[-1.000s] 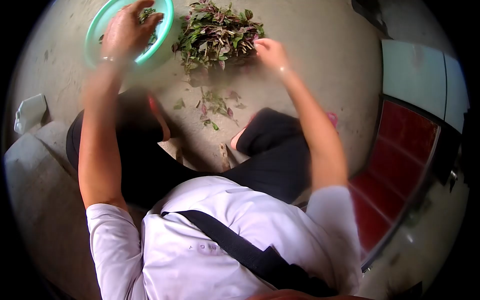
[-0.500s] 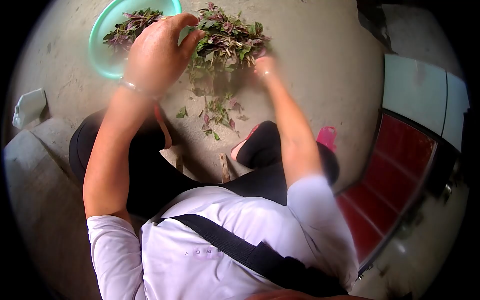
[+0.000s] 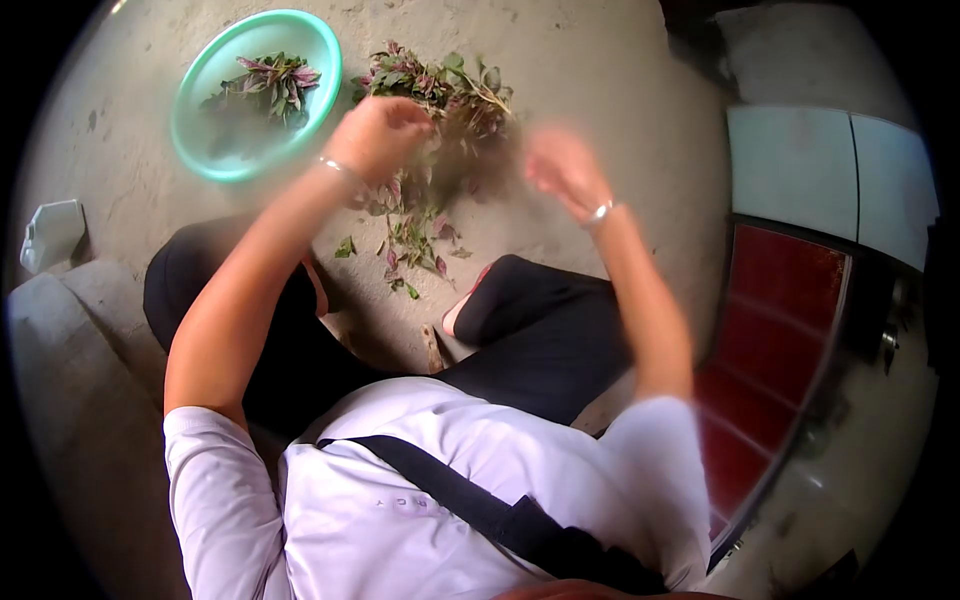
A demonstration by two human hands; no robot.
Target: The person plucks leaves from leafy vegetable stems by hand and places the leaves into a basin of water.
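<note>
Green and purple leafy stems lie in a pile (image 3: 455,90) on the floor. At the pile's near left edge is my left hand (image 3: 380,140), its fingers curled together; what they grip, if anything, is hidden. My right hand (image 3: 567,170) is just right of the pile, its fingers smeared by motion, with no stem visible in it. A round green basin (image 3: 218,165) at the upper left holds a smaller bunch of leafy stems (image 3: 280,80). Loose leaves (image 3: 410,240) lie scattered between the pile and my feet.
A whitish plastic container (image 3: 53,235) stands at the far left. On the right is a cabinet with pale panels (image 3: 795,165) and red panels (image 3: 780,300). My bent legs frame the near floor, where a piece of wood (image 3: 432,348) shows.
My left hand has gone from over the basin to the pile, and leafy stems now show in the basin. My right hand has moved slightly away from the pile's right edge.
</note>
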